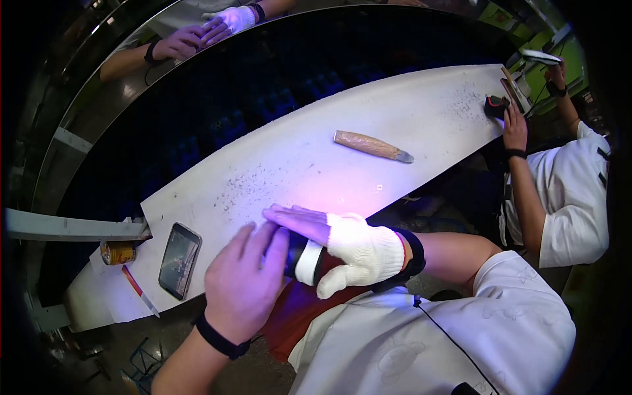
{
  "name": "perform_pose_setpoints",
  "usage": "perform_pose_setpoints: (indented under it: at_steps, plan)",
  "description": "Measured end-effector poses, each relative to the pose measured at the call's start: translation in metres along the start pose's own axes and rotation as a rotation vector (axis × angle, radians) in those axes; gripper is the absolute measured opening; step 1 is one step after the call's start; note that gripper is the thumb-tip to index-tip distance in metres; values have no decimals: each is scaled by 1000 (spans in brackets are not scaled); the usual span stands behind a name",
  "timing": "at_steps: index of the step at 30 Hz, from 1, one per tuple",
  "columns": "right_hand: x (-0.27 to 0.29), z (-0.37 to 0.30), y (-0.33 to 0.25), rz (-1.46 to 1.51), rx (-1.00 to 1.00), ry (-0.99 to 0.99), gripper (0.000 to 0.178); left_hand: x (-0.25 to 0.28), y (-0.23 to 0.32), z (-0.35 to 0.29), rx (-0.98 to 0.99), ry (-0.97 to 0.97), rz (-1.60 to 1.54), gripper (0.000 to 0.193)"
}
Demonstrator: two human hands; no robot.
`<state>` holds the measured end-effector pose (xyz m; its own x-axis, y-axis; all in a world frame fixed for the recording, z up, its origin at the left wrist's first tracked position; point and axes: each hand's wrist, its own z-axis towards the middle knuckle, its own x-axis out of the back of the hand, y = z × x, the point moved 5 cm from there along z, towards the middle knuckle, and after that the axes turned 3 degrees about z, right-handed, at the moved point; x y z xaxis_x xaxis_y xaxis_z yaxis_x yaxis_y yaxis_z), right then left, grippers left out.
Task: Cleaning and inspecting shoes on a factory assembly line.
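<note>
My bare left hand (245, 276), with a dark band on the wrist, meets my right hand (359, 247) just above the near edge of the white table (263, 158). A white knitted glove (372, 253) covers the right palm and thumb; the fingers stick out bare and straight. My left fingers are also stretched and touch or overlap the right fingertips. Below the hands shows a black thing with a white band (307, 262), partly hidden; I cannot tell whether either hand touches it. Violet light falls on the hands.
On the table lie a short knife with a thick wrapped handle (370, 145), a phone (180, 261), a red-handled knife (136, 284) and dark crumbs (247, 187). A can (118, 253) stands far left. At right, a co-worker's hand (515, 128) touches a black-and-red object (495, 106).
</note>
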<state>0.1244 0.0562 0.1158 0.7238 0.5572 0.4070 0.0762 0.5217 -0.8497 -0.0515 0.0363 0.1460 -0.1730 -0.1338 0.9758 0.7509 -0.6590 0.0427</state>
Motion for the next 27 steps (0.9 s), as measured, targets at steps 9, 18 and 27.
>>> perform_pose_setpoints:
  at_steps: [9,18,27]
  plan:
    - [-42,-10,67,-262,89,-4,81,-74,16,-85,573,505,-854,73]
    - [-42,-10,51,-286,150,8,92,-53,15,-76,457,585,-790,64]
    - [319,116,-210,-1125,793,861,70,-18,61,-36,532,742,-1157,91]
